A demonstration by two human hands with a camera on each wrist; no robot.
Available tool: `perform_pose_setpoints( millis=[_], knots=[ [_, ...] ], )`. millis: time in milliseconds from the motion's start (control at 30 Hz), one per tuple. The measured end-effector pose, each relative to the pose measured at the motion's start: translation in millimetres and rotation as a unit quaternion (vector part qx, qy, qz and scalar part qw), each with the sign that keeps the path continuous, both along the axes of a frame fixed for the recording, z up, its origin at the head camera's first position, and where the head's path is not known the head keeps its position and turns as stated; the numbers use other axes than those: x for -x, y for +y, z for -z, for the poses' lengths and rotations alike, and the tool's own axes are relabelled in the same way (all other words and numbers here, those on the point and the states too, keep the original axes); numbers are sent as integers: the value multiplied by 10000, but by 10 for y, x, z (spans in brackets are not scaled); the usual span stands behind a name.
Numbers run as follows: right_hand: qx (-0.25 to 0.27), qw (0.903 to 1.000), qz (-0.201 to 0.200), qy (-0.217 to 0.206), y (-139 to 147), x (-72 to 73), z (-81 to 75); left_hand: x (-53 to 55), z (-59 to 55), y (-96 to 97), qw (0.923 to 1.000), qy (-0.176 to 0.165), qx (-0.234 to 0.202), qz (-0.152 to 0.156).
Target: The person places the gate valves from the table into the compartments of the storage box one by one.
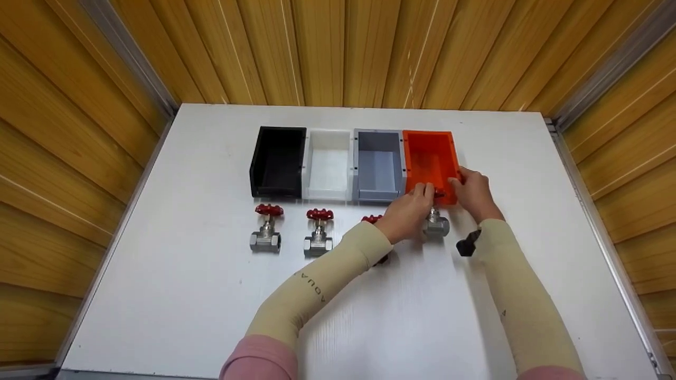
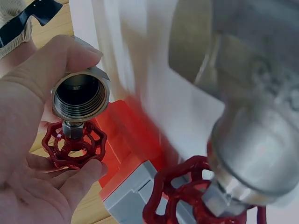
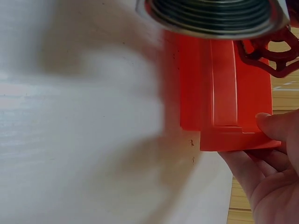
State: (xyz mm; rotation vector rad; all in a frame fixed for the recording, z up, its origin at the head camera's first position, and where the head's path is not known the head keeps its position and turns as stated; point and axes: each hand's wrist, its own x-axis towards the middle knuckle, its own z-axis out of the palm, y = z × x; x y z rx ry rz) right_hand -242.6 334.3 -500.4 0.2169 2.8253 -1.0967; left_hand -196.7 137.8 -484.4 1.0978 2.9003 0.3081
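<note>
My left hand (image 1: 405, 212) grips the rightmost gate valve (image 1: 436, 226), in front of the orange bin (image 1: 430, 153). In the left wrist view, the thumb lies on that valve's threaded metal body (image 2: 80, 95) and the fingers are at its red handwheel (image 2: 74, 145). At the bin's right side, my right hand (image 1: 474, 194) pinches the wall, thumb inside and fingers outside, as the right wrist view also shows. Another valve (image 2: 252, 107) looms close to the left wrist camera; in the head view my left forearm partly hides its red handwheel (image 1: 372, 218) and body.
Black (image 1: 280, 158), white (image 1: 328, 161) and grey (image 1: 378, 158) bins stand in a row left of the orange one. Two more valves, one at far left (image 1: 265, 232) and one beside it (image 1: 318, 235), stand before them on the white table (image 1: 174, 274). Wood-patterned walls (image 1: 343, 53) enclose it.
</note>
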Motion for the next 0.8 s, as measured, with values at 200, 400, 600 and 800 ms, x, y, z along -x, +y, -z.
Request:
perform_pose_setpoints(
  millis=[200, 400, 600, 800],
  knots=[
    [-53, 10000, 14, -10, 0, -1, 12, 53, -17, 10, 10000, -63, 4, -48],
    [-196, 9997, -61, 151, -5, -6, 23, 116, -20, 2, 9993, 352, -96, -5],
    [-94, 10000, -3, -28, 0, 11, 15, 187, -49, 18, 9985, 535, -122, -65],
    [11, 9998, 20, -190, 6, 14, 5, 252, -96, 43, 9992, 383, -73, -82]
  ],
)
